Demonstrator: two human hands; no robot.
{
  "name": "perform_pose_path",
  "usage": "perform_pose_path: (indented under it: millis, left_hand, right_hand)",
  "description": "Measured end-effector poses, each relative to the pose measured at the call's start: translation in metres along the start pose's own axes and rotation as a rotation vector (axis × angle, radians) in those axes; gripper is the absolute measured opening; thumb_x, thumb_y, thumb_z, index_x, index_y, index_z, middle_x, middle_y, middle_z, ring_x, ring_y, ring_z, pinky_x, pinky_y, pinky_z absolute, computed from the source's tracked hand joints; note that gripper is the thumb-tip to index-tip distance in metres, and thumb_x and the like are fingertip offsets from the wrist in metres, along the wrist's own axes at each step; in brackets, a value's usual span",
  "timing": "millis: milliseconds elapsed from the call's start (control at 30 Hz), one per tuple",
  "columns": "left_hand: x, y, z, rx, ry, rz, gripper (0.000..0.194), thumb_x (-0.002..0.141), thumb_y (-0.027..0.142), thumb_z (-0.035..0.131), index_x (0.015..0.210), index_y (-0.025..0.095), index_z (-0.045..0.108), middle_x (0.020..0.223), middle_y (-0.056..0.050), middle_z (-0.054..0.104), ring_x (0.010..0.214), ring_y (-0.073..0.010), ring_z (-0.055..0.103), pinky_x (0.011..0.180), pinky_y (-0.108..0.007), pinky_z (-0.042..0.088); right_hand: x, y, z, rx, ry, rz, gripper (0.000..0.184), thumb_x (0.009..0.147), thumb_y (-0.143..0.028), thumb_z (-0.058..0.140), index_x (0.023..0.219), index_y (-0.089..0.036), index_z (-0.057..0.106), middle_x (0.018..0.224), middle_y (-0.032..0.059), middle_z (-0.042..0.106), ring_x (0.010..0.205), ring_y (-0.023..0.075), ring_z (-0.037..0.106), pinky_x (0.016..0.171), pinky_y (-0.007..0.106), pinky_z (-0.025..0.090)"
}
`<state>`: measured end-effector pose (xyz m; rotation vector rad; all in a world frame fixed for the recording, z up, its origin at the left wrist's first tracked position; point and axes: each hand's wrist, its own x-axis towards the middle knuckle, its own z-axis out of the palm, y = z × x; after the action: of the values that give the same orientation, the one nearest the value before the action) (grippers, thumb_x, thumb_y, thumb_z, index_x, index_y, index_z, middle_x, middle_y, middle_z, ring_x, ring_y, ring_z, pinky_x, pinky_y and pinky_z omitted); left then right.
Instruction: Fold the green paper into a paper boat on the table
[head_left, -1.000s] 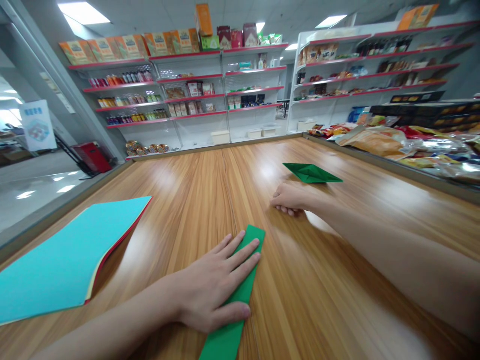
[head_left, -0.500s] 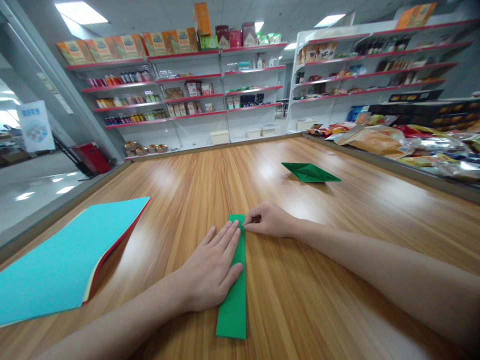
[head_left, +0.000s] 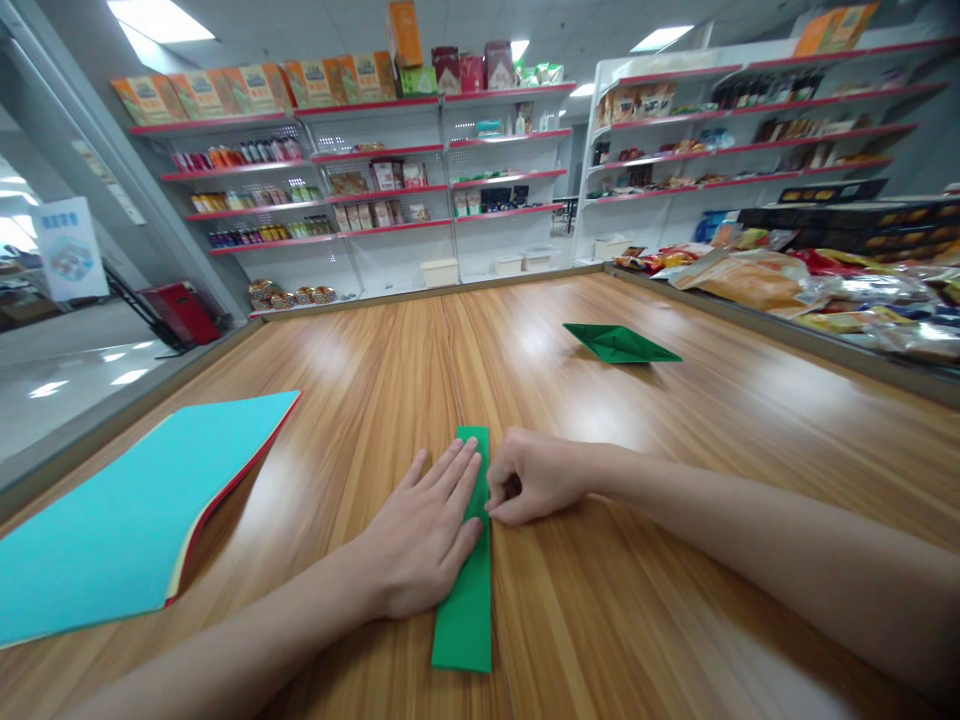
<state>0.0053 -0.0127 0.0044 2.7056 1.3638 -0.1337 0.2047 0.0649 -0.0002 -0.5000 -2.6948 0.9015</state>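
Observation:
A long folded strip of green paper [head_left: 465, 620] lies lengthwise on the wooden table in front of me. My left hand [head_left: 424, 540] rests flat across its left side, fingers stretched out and a little apart, pressing on the paper. At the strip's right edge, about a third of the way down from its far end, my right hand [head_left: 536, 475] is closed, with thumb and forefinger pinched on the edge. Farther back to the right sits a green folded paper boat [head_left: 622, 344], apart from both hands.
A stack of coloured paper [head_left: 150, 510], light blue on top, lies to the left with its near right corner curling. Raised edging borders the table [head_left: 360, 370]. Packaged snacks [head_left: 772, 285] are heaped beyond its right edge. Stocked shelves [head_left: 390, 225] stand behind.
My right hand has slid towards me along the strip's right edge, its fingers still closed. My left hand and the strip have stayed nearly in place.

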Motion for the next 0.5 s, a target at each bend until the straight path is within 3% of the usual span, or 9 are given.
perform_pose_path:
  millis: [200, 500]
  left_hand:
    - [0.003, -0.005, 0.004, -0.014, 0.026, 0.019, 0.061, 0.099, 0.044, 0.016, 0.151, 0.014, 0.006, 0.156, -0.008, -0.003, 0.144, -0.0238, 0.000, 0.116, -0.049, 0.010]
    - [0.007, -0.008, 0.006, -0.009, 0.033, 0.017, 0.061, 0.098, 0.045, 0.016, 0.150, 0.013, 0.009, 0.156, -0.009, -0.001, 0.144, -0.0243, 0.000, 0.115, -0.050, 0.010]
  right_hand:
    - [0.001, -0.007, 0.001, 0.077, -0.147, -0.031, 0.011, 0.069, -0.016, 0.065, 0.072, -0.011, 0.075, 0.066, 0.0025, 0.070, 0.053, 0.0066, 0.055, 0.048, 0.014, 0.038]
    - [0.001, -0.017, 0.004, 0.043, -0.226, -0.077, 0.014, 0.071, -0.018, 0.067, 0.078, -0.011, 0.077, 0.068, 0.0033, 0.071, 0.053, 0.0065, 0.056, 0.048, 0.014, 0.038]
